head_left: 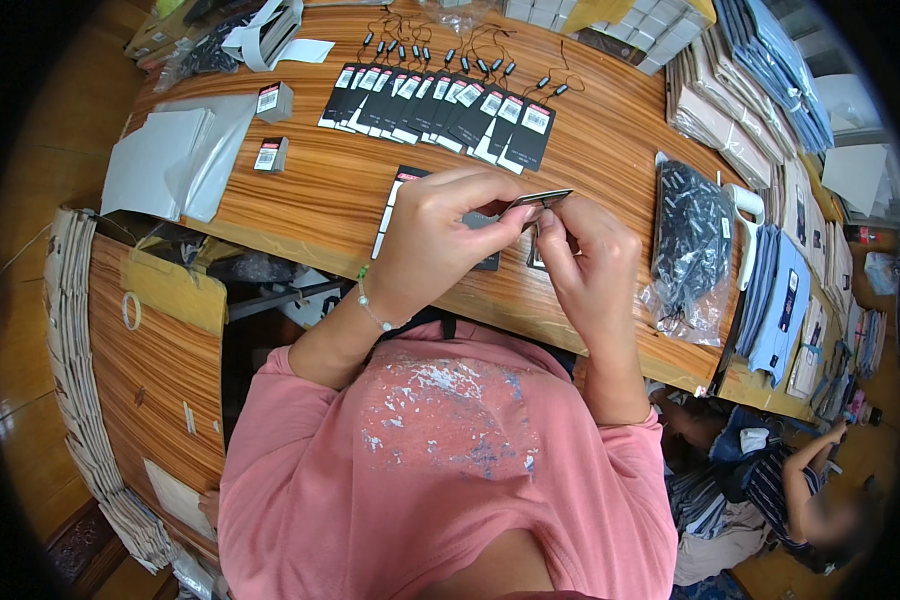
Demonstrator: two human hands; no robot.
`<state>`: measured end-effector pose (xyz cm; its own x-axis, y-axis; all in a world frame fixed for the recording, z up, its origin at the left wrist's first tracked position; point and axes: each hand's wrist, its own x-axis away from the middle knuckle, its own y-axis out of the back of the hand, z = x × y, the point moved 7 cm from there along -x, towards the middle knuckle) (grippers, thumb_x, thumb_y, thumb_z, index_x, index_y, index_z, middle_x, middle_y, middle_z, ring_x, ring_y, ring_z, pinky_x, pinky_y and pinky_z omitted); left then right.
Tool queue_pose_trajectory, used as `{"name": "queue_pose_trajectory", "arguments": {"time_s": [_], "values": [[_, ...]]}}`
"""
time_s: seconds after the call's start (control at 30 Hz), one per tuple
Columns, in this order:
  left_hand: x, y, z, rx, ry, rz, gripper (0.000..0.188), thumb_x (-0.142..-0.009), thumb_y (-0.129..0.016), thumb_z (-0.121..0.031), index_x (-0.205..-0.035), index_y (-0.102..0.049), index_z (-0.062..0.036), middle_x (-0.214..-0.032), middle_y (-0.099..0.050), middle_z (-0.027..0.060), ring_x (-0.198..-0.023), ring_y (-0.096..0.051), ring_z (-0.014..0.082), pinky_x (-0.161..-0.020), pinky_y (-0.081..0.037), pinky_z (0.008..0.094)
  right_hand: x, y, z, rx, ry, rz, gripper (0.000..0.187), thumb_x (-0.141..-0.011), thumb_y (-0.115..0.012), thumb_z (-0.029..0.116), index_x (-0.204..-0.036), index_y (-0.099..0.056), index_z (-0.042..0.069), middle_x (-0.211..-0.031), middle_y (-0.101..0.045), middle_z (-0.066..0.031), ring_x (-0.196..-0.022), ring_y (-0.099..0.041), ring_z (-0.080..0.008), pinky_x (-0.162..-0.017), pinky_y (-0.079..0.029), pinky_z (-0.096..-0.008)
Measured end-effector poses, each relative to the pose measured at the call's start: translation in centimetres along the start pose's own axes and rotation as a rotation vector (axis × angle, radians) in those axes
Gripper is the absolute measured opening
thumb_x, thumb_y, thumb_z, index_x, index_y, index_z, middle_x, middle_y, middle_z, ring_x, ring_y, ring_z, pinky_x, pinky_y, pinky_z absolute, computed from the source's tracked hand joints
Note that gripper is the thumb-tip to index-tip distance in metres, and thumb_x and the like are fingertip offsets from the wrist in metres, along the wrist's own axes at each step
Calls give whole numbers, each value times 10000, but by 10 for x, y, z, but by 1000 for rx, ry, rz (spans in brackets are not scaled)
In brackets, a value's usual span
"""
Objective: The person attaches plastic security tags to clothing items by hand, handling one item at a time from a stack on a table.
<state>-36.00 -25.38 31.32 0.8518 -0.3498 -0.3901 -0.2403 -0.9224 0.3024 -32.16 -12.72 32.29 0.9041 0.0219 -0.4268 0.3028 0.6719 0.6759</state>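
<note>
A dark hang tag is held nearly edge-on above the table, so its face hardly shows. My left hand pinches it between thumb and fingers. My right hand is closed at the tag's other end, thumb against fingers; whether a cord is in this pinch is too small to tell. Below my hands lie more black-and-white tags, partly hidden by my left hand. Farther back, a fanned row of black hang tags with white labels has black cords looped at their top ends.
Two small label stacks and white sheets lie left. On the right are a plastic bag of black cord pieces, a white tape dispenser and folded garments. Another person sits at lower right.
</note>
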Motion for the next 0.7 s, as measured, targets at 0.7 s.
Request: {"name": "queue_pose_trajectory", "arguments": {"time_s": [0.7], "values": [[-3, -19, -36, -395, -422, 106, 106, -703, -655, -69, -783, -596, -33, -746, -593, 58, -651, -590, 198, -543, -466, 285, 11, -6, -41, -539, -259, 82, 204, -820, -492, 88, -638, -487, -6, -562, -455, -24, -535, -461, -118, -489, -354, -279]]}}
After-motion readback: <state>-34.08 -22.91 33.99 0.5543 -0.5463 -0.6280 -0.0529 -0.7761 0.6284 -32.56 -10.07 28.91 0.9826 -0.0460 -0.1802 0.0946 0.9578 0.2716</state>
